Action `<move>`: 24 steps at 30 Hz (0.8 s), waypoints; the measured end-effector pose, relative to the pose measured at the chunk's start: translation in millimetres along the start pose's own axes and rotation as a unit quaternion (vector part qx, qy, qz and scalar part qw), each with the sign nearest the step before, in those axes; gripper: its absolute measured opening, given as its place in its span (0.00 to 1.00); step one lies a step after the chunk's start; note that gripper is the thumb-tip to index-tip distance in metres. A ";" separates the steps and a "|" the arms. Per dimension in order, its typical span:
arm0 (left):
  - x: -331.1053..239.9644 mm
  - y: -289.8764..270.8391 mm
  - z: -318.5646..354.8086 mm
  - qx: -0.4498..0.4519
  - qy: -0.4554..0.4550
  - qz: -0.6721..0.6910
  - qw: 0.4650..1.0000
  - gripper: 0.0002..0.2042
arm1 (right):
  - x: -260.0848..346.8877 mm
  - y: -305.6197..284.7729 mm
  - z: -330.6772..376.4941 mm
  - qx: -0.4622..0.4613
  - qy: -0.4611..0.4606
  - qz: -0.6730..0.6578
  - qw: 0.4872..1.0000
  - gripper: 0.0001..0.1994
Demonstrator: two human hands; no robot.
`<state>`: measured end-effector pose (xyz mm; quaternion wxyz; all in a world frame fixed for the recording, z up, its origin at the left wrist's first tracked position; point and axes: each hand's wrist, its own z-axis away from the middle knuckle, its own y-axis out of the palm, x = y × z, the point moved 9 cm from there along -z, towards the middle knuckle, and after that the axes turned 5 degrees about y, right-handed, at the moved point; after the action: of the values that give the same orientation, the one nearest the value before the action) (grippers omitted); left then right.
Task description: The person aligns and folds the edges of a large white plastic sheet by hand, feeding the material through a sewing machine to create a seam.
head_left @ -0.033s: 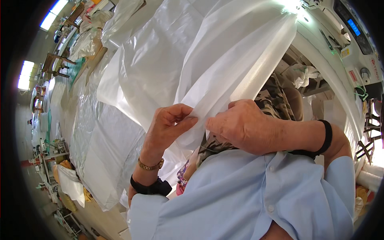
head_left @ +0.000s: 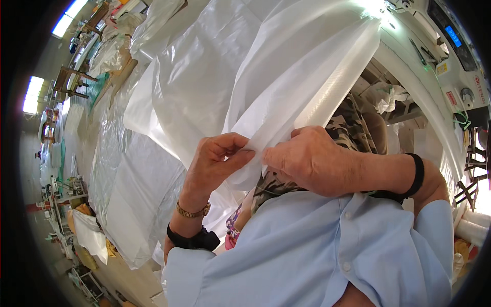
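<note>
A large white translucent plastic sheet (head_left: 286, 77) spreads from the sewing machine (head_left: 455, 66) at the upper right down to my lap. Its edge is pinched between thumb and forefinger of my left hand (head_left: 220, 158). Close beside it, my right hand (head_left: 312, 161) is closed on the same edge, its fingertips partly hidden behind the knuckles. Only a small gap separates the two hands. A woven, ribbed-looking strip of the sheet runs from my right hand up toward the machine's lit needle area, where the far end lies.
More plastic sheeting (head_left: 148, 179) is heaped to the left. Small scissors or snips (head_left: 420, 53) lie on the machine bed at the upper right. Under the table edge hangs a crumpled clear bag (head_left: 388, 97). Rolls of white material (head_left: 471, 230) stand at the far right.
My left fingertips have shifted very slightly to the right along the sheet's edge, closer to my right hand. Otherwise the scene is the same.
</note>
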<state>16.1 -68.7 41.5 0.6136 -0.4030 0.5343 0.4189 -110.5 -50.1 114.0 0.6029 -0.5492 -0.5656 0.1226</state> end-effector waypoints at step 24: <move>-2.1 10.2 5.4 0.042 0.005 0.138 0.990 0.07 | -17.6 16.3 -18.5 0.045 0.128 -0.024 0.990 0.27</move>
<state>8.0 -60.4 43.7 0.5639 -0.3014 0.6051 0.4744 -93.5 -67.4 95.9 0.6972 -0.5191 -0.4906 0.0617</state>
